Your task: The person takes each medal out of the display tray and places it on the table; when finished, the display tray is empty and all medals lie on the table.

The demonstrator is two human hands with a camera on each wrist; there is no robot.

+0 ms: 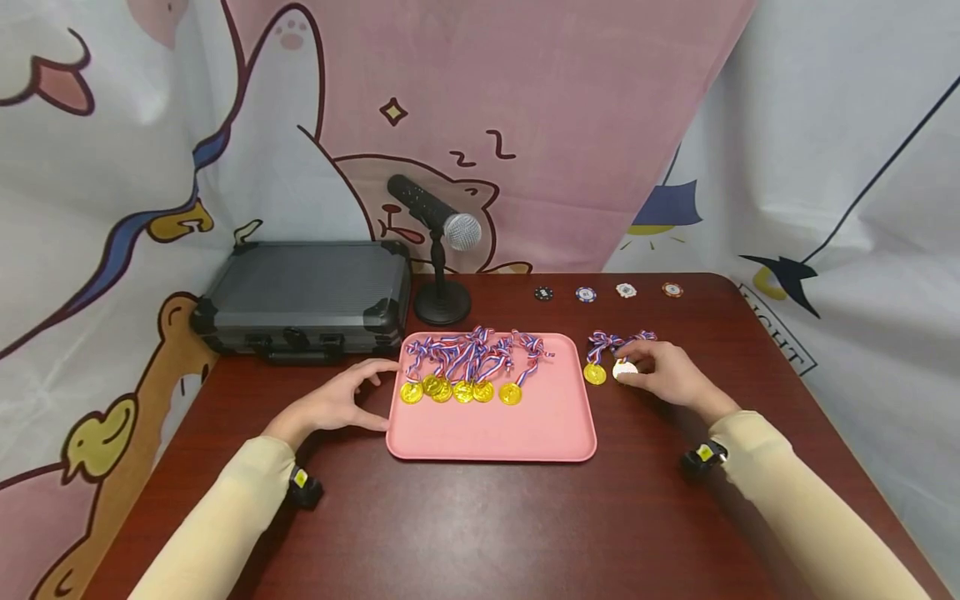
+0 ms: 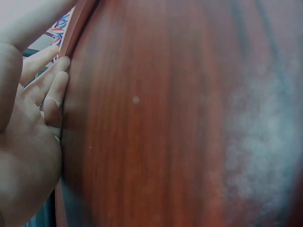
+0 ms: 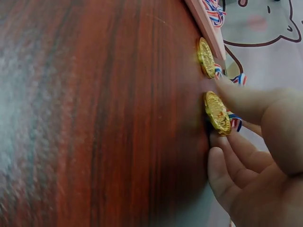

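A: Start at the left. What's over there?

B: A dark hard case [image 1: 303, 300] at the far left of the brown table [image 1: 480, 517], closed, with a microphone on a small round stand [image 1: 438, 242] just to its right.

A: And the left hand?

B: The left hand [image 1: 337, 404] lies on the table beside the left edge of the pink tray [image 1: 495, 429]. Its fingers are relaxed and spread, gripping nothing; in the left wrist view the fingertips [image 2: 57, 75] touch the tray's rim.

A: What's in the tray?

B: A row of gold medals [image 1: 459, 390] toward its far side, six as far as I can count, with their red, white and blue ribbons [image 1: 472, 352] bunched behind them. The near half of the tray is bare pink.

A: To the right of it?

B: Two more medals on the bare table, just right of the tray. One gold medal [image 1: 595, 374] lies free, close to the tray's right edge. The second medal [image 1: 624, 370] is next to it, under the right hand [image 1: 670, 373]. The right wrist view shows thumb and fingers pinching that medal at its edge, tipped up off the wood.

A: Anything beyond?

B: Four poker chips [image 1: 607, 292] in a line at the far right of the table, well apart from the hands. Cartoon-printed cloth [image 1: 525, 100] hangs behind everything.
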